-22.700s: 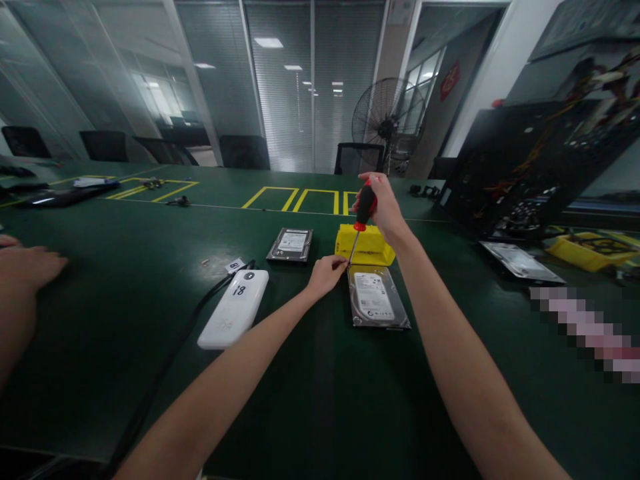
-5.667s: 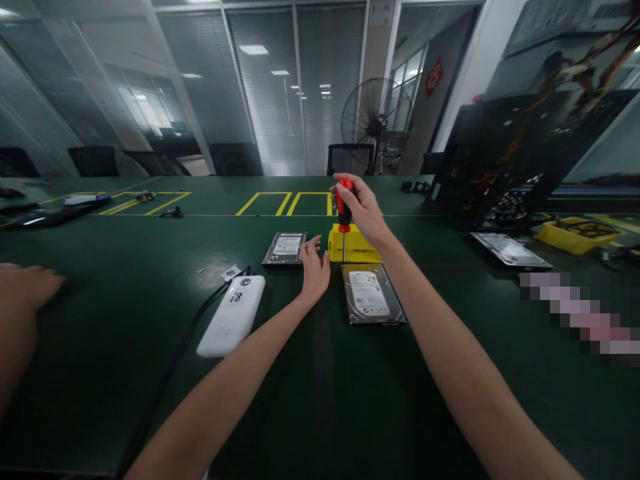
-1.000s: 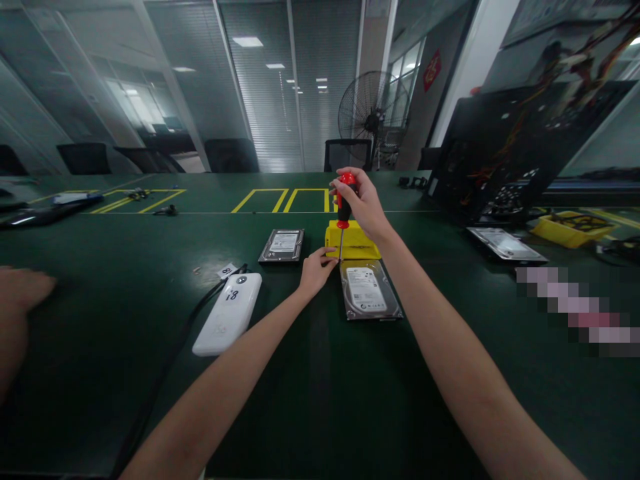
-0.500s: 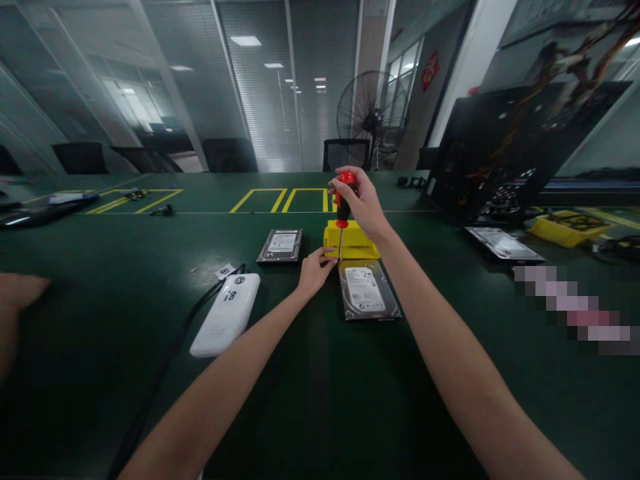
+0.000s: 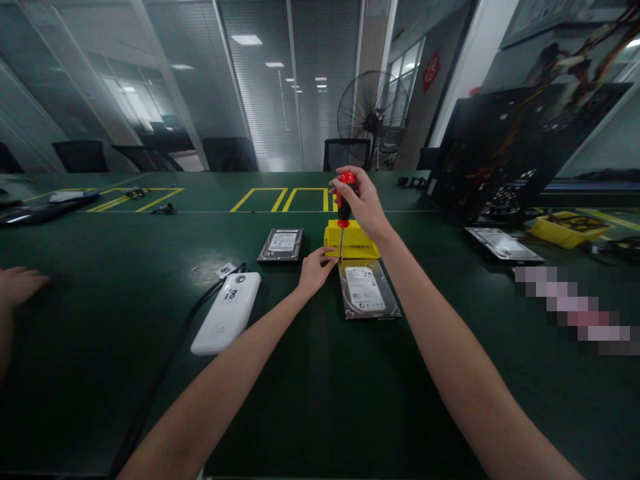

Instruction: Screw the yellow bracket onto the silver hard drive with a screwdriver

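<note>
My right hand (image 5: 361, 202) is closed around the red and black handle of a screwdriver (image 5: 344, 212), held upright with its shaft pointing down. The tip meets the far left corner of a hard drive (image 5: 367, 293), which lies label up in front of me. At that same corner, the fingertips of my left hand (image 5: 317, 270) are pinched together beside the screwdriver's tip; whatever they grip is too small to make out. Just behind the drive stands a yellow plastic box (image 5: 357, 241). A second hard drive (image 5: 281, 245) lies to the left of my left hand.
Left of my forearm lies a white power bank (image 5: 227, 313) with a black cable (image 5: 175, 347). Another person's hand (image 5: 23, 285) is at the left edge. On the right are another hard drive (image 5: 503, 244), a yellow bin (image 5: 570, 229) and a black computer case (image 5: 480, 153).
My hands and the screwdriver stay almost in place. At the left edge, the other person's hand has shifted slightly and its fingers show more clearly.
</note>
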